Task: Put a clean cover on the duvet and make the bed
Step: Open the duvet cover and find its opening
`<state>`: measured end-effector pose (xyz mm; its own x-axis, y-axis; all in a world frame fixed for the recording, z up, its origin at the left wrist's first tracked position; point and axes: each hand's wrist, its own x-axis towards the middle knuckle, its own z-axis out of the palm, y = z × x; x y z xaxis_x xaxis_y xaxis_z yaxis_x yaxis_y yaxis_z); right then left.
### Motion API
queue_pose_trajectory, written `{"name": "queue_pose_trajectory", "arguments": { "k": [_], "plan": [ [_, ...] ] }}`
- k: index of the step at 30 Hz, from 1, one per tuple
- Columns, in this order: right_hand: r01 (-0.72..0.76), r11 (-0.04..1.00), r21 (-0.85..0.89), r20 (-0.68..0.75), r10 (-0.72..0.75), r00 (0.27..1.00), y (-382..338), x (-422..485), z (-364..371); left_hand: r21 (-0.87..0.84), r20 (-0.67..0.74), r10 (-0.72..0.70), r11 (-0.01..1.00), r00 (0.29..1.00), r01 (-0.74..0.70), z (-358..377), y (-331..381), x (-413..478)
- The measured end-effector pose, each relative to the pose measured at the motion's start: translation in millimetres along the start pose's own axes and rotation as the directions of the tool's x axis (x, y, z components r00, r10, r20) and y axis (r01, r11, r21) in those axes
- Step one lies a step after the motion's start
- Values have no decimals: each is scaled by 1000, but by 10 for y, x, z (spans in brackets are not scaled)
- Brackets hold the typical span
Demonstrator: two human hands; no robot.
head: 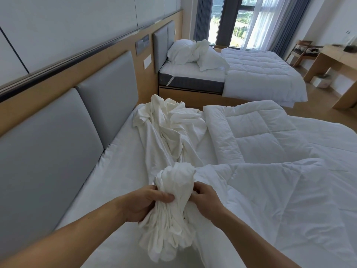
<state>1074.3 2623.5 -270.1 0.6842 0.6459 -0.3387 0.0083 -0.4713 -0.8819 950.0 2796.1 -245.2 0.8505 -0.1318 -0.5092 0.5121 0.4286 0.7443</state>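
Two hands on one item.

- **Left hand** [146,202]: fingers and thumb curled round a gathered bunch of the cover [174,182].
- **Right hand** [204,198]: fingers tucked into the same bunch from the opposite side, pinching cloth.
- **Cover:** white and crumpled. Loose folds hang below the grip, and the rest trails away beyond it to a heap on the bed [116,171].
- **Duvet** [251,136]: quilted, uncovered and folded back, just right of the grip and beneath the right forearm.
- **Risks, as judged:**
  - The gathered layers may be twisted, so the corners and the opening get lost.
  - A hard pull could drag the heap off the far edge.
  - The duvet edge may catch in the bunch.
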Motion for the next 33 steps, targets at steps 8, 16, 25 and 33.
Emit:
{"name": "queue_pose_trajectory", "arguments": {
  "k": [8, 16, 25, 33],
  "plan": [
    [24, 1000, -20, -41, -25, 999, -187, -340, 310, -126, 69, 54, 991, 996, -45, 3, 9, 94],
    [-143, 979, -143, -211, 111, 971, -240, -165, 190, -232, 90, 60, 972, 994, -37, 139, -13, 252],
    [-210, 788, 579, -137, 348, 927, -78, -224, -78, -302, 6, 128, 946, 992, -121, 161, -228, 354],
    [-230, 628, 744, -54, 398, 916, 142, -340, -262, -390, -146, 117, 906, 982, -166, 203, -313, 447]
  ]
}}
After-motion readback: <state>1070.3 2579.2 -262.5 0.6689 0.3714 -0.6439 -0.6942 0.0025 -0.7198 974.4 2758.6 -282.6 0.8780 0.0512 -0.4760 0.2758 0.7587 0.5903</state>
